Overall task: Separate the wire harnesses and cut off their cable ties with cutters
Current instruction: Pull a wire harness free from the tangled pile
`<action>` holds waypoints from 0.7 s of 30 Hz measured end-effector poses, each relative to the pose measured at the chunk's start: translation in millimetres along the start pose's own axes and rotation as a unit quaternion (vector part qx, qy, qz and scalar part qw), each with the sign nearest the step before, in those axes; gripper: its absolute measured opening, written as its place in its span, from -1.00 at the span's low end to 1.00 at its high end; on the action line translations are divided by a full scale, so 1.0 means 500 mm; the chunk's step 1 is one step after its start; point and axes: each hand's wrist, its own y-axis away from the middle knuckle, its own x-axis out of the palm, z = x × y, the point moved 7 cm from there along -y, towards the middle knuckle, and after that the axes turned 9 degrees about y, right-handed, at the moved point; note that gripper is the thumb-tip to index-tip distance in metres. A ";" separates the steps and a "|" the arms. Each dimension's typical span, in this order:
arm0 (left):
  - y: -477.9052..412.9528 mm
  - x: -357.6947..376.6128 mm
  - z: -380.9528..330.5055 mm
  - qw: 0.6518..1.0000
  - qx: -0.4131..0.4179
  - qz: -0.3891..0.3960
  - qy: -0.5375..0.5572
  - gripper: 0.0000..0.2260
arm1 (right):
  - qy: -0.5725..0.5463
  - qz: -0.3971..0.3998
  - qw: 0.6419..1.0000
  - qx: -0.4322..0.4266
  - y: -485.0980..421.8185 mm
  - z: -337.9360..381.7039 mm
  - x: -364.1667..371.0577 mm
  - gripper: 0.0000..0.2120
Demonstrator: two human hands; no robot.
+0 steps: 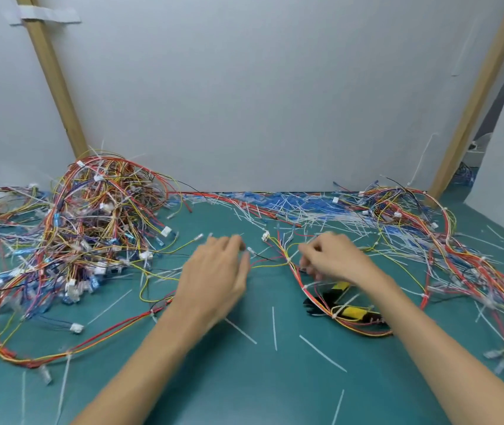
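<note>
Head camera looks down on a green mat (244,388) where both forearms reach in from 6 o'clock. The left hand (214,271) lies back-up with its fingers bent forward; motion blur smears the fingertips, which sit beside a clear-sleeved terminal (251,250), and I cannot tell whether they pinch it. The right hand (333,259), at about 3 o'clock from the left, curls its fingers down over the branches of a red-and-yellow wire harness (298,279); blur and the hand's own back hide the grip, so I cannot tell whether it holds them. A white cable tie (289,260) binds that harness where its branches fork, between the two hands. The cutters (350,311), with yellow-and-black handles, lie on the mat at 5 o'clock from the right hand, partly under the harness and the right wrist. A tall heap of harnesses (100,216) stands at 9 o'clock, its left side cut off; a lower tangle (413,216) runs off the frame at 3 o'clock. Loose tie offcuts (274,328) litter the mat.
</note>
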 end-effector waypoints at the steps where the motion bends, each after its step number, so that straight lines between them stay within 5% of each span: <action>1: 0.004 0.028 0.005 0.997 -0.026 0.049 -0.047 -0.76 | 0.013 0.017 1.000 0.010 0.003 0.001 0.014 -0.58; 5: 0.014 0.079 0.040 0.986 -0.099 0.128 -0.043 -0.77 | 0.075 0.035 0.996 0.021 0.001 0.009 0.041 -0.57; 9: 0.011 0.078 0.050 0.988 -0.097 0.044 0.110 -0.87 | 0.102 0.049 0.993 0.018 0.005 0.015 0.072 -0.91; 11: 0.008 0.058 0.050 0.984 -0.072 -0.019 0.163 -0.89 | 0.082 0.047 0.995 0.024 0.001 0.007 0.079 -0.80; 13: 0.004 0.041 0.045 0.978 -0.042 -0.067 0.193 -0.89 | 0.030 -0.007 0.999 0.019 -0.002 0.011 0.059 -0.74; 17: -0.006 0.013 0.016 0.970 0.024 -0.116 0.212 -0.87 | -0.082 -0.245 0.966 -0.030 0.018 0.035 -0.020 -0.82; 19: -0.010 -0.010 0.015 0.967 0.048 -0.150 0.202 -0.86 | -0.212 -0.244 0.946 -0.041 0.028 0.046 -0.023 -0.87; 21: -0.009 -0.032 0.025 0.965 0.054 -0.178 0.187 -0.88 | -0.424 -0.137 0.894 -0.049 0.032 0.065 0.009 -0.89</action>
